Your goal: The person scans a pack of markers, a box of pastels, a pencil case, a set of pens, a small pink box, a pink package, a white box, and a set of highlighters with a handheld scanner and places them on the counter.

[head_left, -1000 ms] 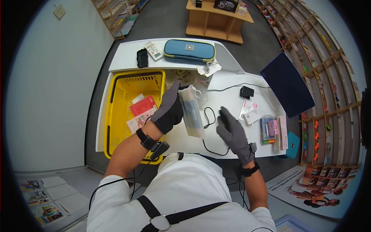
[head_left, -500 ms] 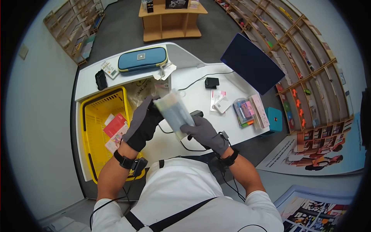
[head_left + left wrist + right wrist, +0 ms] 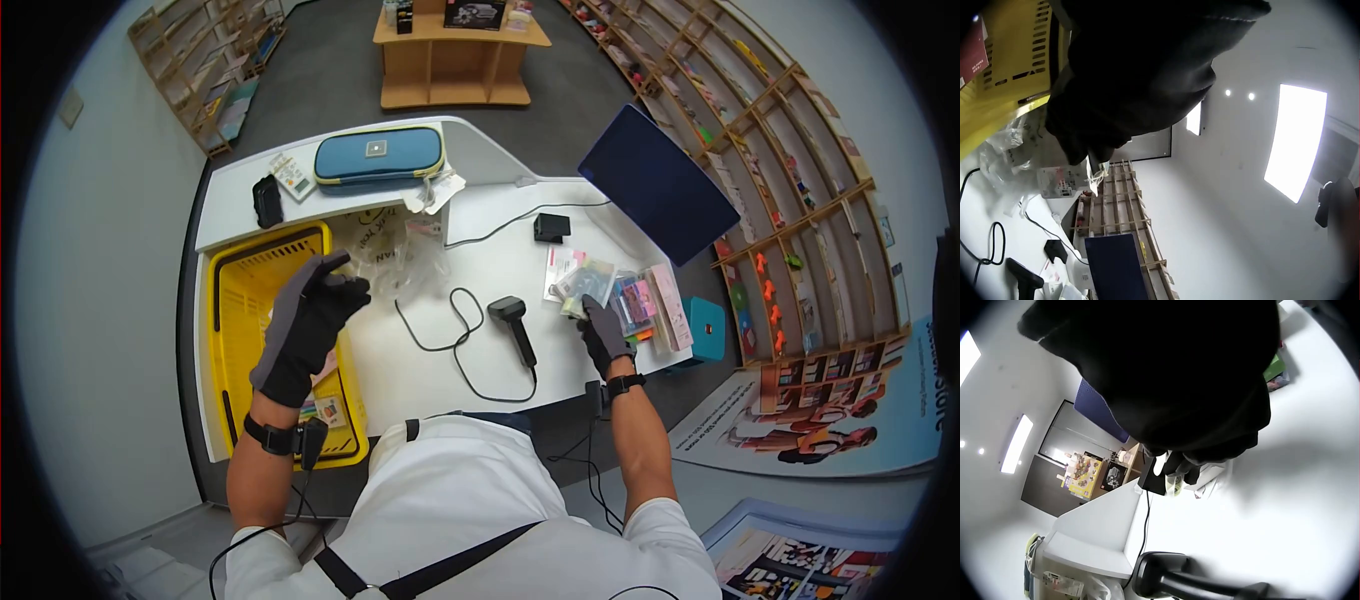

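My gloved right hand (image 3: pixel 605 335) is at the right of the white counter. It pinches the near end of a translucent plastic pouch (image 3: pixel 592 278), which overlaps a pink-and-white card and a small white box beside the clear pack of colourful items (image 3: pixel 634 300). Its fingertips are mostly hidden behind the dark glove in the right wrist view. Over the yellow basket (image 3: pixel 222 345), my gloved left hand (image 3: pixel 305 330) hovers with loosely bent fingers and nothing in them. Between the hands a black handheld scanner (image 3: pixel 515 330) lies on the counter, its cable looping to the left.
On the raised ledge are a blue pencil case (image 3: pixel 378 158), a white calculator (image 3: pixel 293 178) and a black object (image 3: pixel 267 202). Clear plastic bags (image 3: pixel 400 255) sit below the ledge. A dark screen (image 3: pixel 660 185) stands at the back right, with a small black stand (image 3: pixel 551 227) near it.
The pouch went from my left hand to my right, then rightward to the items at the counter's right side. My left hand let go and moved back left over the basket.
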A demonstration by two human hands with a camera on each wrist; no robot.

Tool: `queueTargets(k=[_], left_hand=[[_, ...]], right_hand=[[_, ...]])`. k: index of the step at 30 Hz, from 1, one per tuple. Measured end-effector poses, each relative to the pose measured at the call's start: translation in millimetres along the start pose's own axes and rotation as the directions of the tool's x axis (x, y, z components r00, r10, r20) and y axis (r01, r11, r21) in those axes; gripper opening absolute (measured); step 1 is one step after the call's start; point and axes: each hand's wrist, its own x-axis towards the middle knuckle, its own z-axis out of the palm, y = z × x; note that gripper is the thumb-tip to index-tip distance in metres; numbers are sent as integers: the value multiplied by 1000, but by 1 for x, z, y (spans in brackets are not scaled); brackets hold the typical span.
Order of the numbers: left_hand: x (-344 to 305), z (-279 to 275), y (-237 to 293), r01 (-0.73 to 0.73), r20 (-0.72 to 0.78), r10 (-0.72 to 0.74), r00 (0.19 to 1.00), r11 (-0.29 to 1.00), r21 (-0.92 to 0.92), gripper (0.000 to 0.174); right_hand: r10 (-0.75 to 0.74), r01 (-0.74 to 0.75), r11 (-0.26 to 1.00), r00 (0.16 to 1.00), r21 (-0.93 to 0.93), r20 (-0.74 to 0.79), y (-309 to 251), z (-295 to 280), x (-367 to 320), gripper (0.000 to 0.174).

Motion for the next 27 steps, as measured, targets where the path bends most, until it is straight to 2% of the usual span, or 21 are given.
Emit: queueTargets(k=[3, 6, 7, 9, 10, 11, 12, 13, 14, 15, 16, 17, 18, 19, 20, 21, 22, 23, 24, 25, 27], left_hand=[[-1, -27, 20, -53, -68, 54, 996, 998, 17, 40], [-1, -57, 38, -98, -140, 95, 986, 995, -12, 38], [-6, -59, 40, -149, -151, 162, 975, 984, 93, 37], [-21, -65, 49, -234, -167, 298, 940, 919, 318, 35], [-25, -68, 56, -186, -226, 221, 949, 969, 164, 35], [-29, -72, 62, -146, -265, 140, 954, 989, -3, 34], [-33, -81, 65, -160, -299, 157, 941, 987, 15, 34], [-35, -89, 65, -143, -298, 188, 936, 976, 166, 33], [-35, -96, 62, -118, -289, 211, 934, 944, 307, 32], [-33, -103, 60, -94, -273, 232, 934, 893, 439, 32], [-29, -112, 58, -98, -283, 241, 928, 893, 439, 32], [-24, -120, 55, 46, -278, 131, 952, 834, 550, 34], [-20, -128, 51, 181, -287, 17, 958, 740, 648, 36], [-19, -127, 51, 302, -309, -98, 946, 614, 729, 39], [-19, -127, 48, 302, -312, -96, 945, 617, 727, 39], [-17, -125, 43, 296, -289, -82, 954, 420, 858, 41], [-15, -121, 38, 270, -261, -74, 963, 202, 941, 44], [-13, -118, 35, 229, -231, -70, 971, -28, 973, 47], [-10, -123, 28, 225, -226, -69, 972, -25, 974, 47], [-5, -135, 15, 195, -205, -54, 977, -149, 969, 49], [2, -149, -5, 130, -155, -34, 987, -392, 911, 55]], right_hand=[[42, -41, 998, 998, -47, 36, 16, -5, 8, 22], [49, -48, 994, 999, 96, -1, 49, -11, 40, 20], [39, -36, 994, 999, 104, -32, 58, -10, 46, 22], [-336, 346, 893, 938, -287, 84, 86, -16, 63, 21], [-155, 155, 988, 988, -21, 19, 90, -13, 66, 21], [59, -58, 968, 998, 244, 1, 82, -9, 60, 21], [-58, 57, 990, 998, 131, 2, 104, -18, 75, 26], [-179, 179, 984, 984, 19, 6, 126, -25, 91, 34], [-175, 175, 984, 984, 18, 27, 120, -15, 82, 34], [-158, 156, 987, 984, -32, -81, 101, -7, 62, 41], [-147, 133, 988, 970, -81, -194, 80, 0, 40, 49], [-140, 106, 986, 941, -126, -308, 69, 4, 30, 58], [-145, 111, 986, 943, -128, -300, 72, 6, 35, 58], [-272, 181, 947, 889, -263, -367, 81, 7, 44, 65], [-400, 232, 887, 817, -399, -415, 90, 6, 52, 73], [-526, 261, 806, 727, -531, -441, 98, 1, 59, 81], [-530, 263, 803, 724, -535, -441, 92, 2, 54, 81], [-604, 383, 765, 706, -518, -369, 79, 11, 39, 82], [-672, 496, 718, 677, -489, -300, 66, 25, 19, 84], [-734, 598, 663, 638, -451, -233, 56, 38, 1, 85], [-740, 601, 629, 657, -493, -143, 53, 54, -18, 87]])
